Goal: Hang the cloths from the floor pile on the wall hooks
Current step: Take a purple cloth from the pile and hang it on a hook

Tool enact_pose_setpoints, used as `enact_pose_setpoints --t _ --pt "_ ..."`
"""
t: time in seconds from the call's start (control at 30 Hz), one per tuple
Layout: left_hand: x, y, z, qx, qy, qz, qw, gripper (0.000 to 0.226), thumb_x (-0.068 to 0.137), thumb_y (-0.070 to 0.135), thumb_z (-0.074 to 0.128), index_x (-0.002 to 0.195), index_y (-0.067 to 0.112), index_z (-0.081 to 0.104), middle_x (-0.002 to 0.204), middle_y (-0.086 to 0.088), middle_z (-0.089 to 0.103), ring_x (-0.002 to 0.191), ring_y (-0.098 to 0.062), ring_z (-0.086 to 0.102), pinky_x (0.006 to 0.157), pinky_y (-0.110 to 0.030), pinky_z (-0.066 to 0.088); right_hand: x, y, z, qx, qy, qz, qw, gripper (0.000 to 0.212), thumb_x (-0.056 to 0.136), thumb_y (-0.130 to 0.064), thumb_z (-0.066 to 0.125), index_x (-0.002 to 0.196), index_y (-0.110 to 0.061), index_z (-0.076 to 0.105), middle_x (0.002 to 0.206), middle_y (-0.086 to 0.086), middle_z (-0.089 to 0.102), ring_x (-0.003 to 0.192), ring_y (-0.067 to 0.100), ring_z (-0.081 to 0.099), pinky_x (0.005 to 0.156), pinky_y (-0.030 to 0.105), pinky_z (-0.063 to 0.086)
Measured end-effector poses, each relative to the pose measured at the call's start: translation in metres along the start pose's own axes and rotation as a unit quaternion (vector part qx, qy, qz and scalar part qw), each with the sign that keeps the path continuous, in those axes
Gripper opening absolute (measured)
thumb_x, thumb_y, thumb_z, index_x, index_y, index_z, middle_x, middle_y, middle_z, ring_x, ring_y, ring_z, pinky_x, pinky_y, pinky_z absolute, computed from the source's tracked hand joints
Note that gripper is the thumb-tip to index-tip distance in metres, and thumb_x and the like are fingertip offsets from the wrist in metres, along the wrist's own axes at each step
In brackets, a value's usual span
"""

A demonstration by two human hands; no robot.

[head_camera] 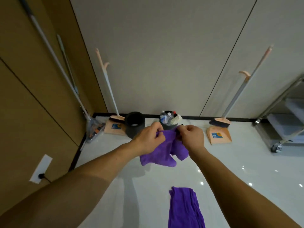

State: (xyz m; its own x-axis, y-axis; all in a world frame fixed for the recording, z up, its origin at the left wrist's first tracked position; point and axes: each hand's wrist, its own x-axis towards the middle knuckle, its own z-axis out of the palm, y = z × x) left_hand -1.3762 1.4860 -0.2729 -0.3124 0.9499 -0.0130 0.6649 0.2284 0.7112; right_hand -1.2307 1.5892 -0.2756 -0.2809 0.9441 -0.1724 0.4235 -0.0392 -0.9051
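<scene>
Over glossy floor (230,170), both hands pinch a purple cloth (162,152).

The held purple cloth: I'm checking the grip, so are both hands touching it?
Touching. The head view shows the left hand and right hand each pinching the top edge of the purple cloth.

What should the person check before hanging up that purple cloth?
1. Both hands hold the cloth: ok. The left hand and the right hand pinch the top edge of the purple cloth.
2. Cloth off the floor: ok, it hangs between the hands.
3. Cloth spread flat: not ok, it is bunched.
4. Wall hook to aim for: cannot tell, none shows in this view.
5. More cloths left: ok, a second purple cloth lies on the floor.
</scene>
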Motion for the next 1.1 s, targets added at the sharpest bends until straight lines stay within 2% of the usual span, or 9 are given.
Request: enact_pose_setpoints --t 0.13,0.2,0.3,0.43,0.57,0.67,0.83,0.97,1.1 --pt "0.002 0.033 -0.062 0.032 -0.062 -0.044 0.997 0.030 0.075 0.056 0.070 0.080 0.029 0.057 0.076 0.010 0.064 0.069 -0.008 0.062 0.054 -0.025 0.046 0.005 -0.051 -0.008 -0.118 0.041 -0.157 0.980 0.034 0.085 -0.029 0.061 0.056 -0.013 0.053 0.072 0.011 0.059 0.078 0.024 0.053 0.066 0.030 0.037" --pt "0.002 0.049 -0.080 0.015 -0.088 -0.057 0.994 0.024 0.075 0.046 0.076 0.074 0.025 0.063 0.071 0.012 0.066 0.068 -0.010 0.064 0.049 -0.016 0.044 0.006 -0.071 -0.014 -0.123 0.031 -0.212 0.969 0.034 0.085 -0.019 0.060 0.054 -0.009 0.050 0.073 0.010 0.055 0.083 0.018 0.049 0.072 0.030 0.037" --pt "0.001 0.076 -0.103 -0.053 0.013 -0.086 0.995 0.018 0.083 0.034 0.072 0.078 0.017 0.068 0.075 -0.001 0.068 0.071 -0.018 0.064 0.060 -0.022 0.048 0.005 -0.094 -0.027 -0.014 -0.043 -0.187 0.981 0.030 0.086 -0.018 0.060 0.067 0.004 0.054 0.064 0.009 0.049 0.065 0.018 0.045 0.059 0.030 0.036" --pt "0.000 0.105 -0.134 -0.166 0.050 -0.112 0.979 0.016 0.079 0.029 0.076 0.082 0.014 0.069 0.080 -0.011 0.072 0.074 -0.027 0.069 0.069 -0.037 0.056 -0.005 -0.117 -0.041 0.130 -0.136 -0.187 0.964 0.032 0.087 -0.032 0.069 0.074 -0.010 0.049 0.062 0.002 0.047 0.054 0.010 0.043 0.052 0.025 0.036" --pt "0.004 0.119 -0.153 -0.178 0.102 -0.129 0.970 0.015 0.084 0.024 0.069 0.091 0.011 0.070 0.086 -0.010 0.072 0.080 -0.026 0.069 0.070 -0.033 0.057 -0.007 -0.136 -0.052 -0.002 -0.237 -0.226 0.945 0.060 0.068 -0.029 0.087 0.115 -0.015 0.054 0.104 0.003 0.063 0.092 0.016 0.064 0.082 0.035 0.055" --pt "0.012 0.127 -0.163 -0.277 0.206 -0.157 0.925 0.026 0.088 0.008 0.058 0.111 0.016 0.063 0.095 -0.002 0.062 0.079 -0.015 0.061 0.056 -0.022 0.051 -0.009 -0.147 -0.053 -0.139 -0.141 -0.303 0.932 0.074 0.075 -0.043 0.079 0.137 -0.018 0.047 0.124 0.005 0.051 0.116 0.018 0.053 0.101 0.036 0.044" --pt "0.016 0.148 -0.175 -0.445 0.283 -0.190 0.828 0.022 0.093 0.004 0.049 0.109 0.015 0.061 0.084 -0.009 0.062 0.060 -0.017 0.061 0.051 -0.025 0.051 -0.033 -0.146 -0.044 0.120 -0.413 -0.192 0.882 0.059 0.074 -0.064 0.065 0.123 -0.033 0.051 0.120 -0.004 0.061 0.105 0.010 0.064 0.071 0.025 0.056" --pt "0.009 0.166 -0.184 -0.491 0.300 -0.182 0.797 0.018 0.098 0.004 0.041 0.100 0.010 0.058 0.079 -0.011 0.058 0.061 -0.020 0.059 0.052 -0.031 0.053 -0.032 -0.141 -0.033 0.038 -0.374 -0.228 0.898 0.101 0.059 -0.051 0.085 0.143 -0.025 0.034 0.132 -0.007 0.050 0.120 0.013 0.053 0.092 0.028 0.051" --pt "-0.002 0.179 -0.193 -0.526 0.280 -0.166 0.786 0.014 0.088 -0.007 0.040 0.083 0.005 0.047 0.074 -0.011 0.048 0.062 -0.021 0.056 0.065 -0.037 0.054 -0.018 -0.144 -0.021 -0.053 -0.267 -0.261 0.926 0.031 0.085 -0.019 0.072 0.110 -0.005 0.061 0.104 0.014 0.068 0.098 0.031 0.065 0.087 0.046 0.052"
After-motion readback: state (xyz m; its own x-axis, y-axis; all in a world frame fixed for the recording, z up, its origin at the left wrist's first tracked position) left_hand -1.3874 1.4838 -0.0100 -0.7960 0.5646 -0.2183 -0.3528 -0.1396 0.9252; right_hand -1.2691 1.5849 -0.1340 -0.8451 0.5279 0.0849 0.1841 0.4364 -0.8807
